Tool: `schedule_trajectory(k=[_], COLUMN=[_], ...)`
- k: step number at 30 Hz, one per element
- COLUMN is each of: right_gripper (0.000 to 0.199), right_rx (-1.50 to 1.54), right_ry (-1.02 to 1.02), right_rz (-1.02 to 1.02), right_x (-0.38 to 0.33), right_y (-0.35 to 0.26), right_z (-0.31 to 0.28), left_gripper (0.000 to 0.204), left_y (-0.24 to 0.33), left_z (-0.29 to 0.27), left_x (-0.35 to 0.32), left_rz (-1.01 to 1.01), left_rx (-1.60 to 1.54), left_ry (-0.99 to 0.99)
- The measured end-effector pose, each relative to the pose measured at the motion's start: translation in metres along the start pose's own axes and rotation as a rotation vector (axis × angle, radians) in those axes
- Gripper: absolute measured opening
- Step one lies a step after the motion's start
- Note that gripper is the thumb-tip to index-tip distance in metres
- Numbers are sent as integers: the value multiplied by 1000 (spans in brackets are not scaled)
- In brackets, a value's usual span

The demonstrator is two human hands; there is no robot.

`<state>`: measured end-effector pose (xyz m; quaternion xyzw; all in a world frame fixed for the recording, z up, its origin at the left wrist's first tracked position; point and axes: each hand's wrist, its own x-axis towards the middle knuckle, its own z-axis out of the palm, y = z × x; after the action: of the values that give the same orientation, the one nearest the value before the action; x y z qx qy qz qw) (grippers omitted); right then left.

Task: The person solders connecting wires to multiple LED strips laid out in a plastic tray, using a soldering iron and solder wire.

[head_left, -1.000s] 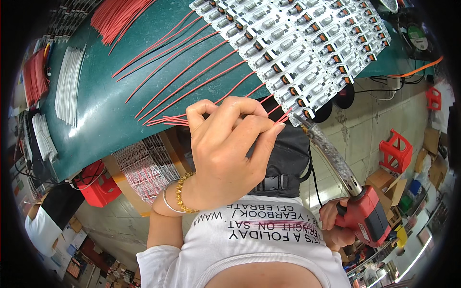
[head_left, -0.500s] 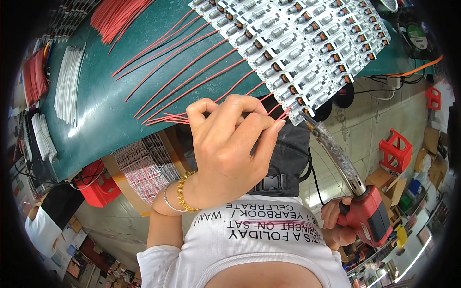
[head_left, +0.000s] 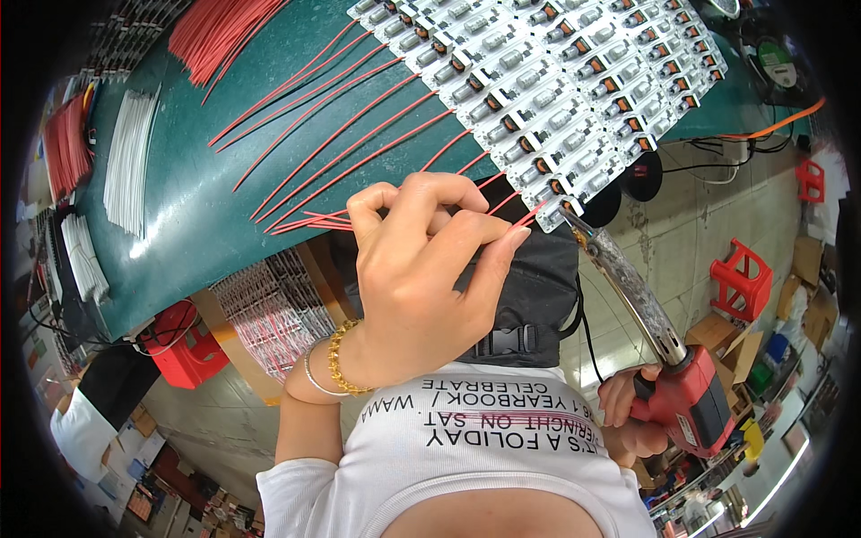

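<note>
At the green table (head_left: 179,206) edge, left hand (head_left: 421,278) pinches a red wire (head_left: 525,218) against the circuit board panel (head_left: 556,99); right hand (head_left: 628,417) grips the red soldering gun (head_left: 686,394), tip beside it.

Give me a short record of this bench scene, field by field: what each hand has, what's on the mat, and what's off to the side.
left hand: pinches a red wire at the corner of the circuit board panel
right hand: grips a red soldering gun, its long tip reaching to that same corner
mat: green, with loose red wires fanned across it
left side: bundle of white wires on the mat
wrist: gold bracelet on the left arm
</note>
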<state>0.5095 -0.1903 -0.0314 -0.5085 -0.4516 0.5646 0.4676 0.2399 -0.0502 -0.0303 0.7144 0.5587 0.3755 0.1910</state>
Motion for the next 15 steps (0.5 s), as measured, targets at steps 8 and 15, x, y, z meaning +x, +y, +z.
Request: schedule_trajectory(k=[8,15], right_gripper=[98,84], right_rx=[223,64], right_ry=[-51,140], right_rz=[-126,14], right_x=[-2,-1], right_y=[9,-6], right_z=[-5,18], left_gripper=[15,17], left_y=[0,1], left_z=[5,18], left_x=[-9,-14], left_rz=[4,-25], left_rx=[-157,-184], left_ry=[12,128])
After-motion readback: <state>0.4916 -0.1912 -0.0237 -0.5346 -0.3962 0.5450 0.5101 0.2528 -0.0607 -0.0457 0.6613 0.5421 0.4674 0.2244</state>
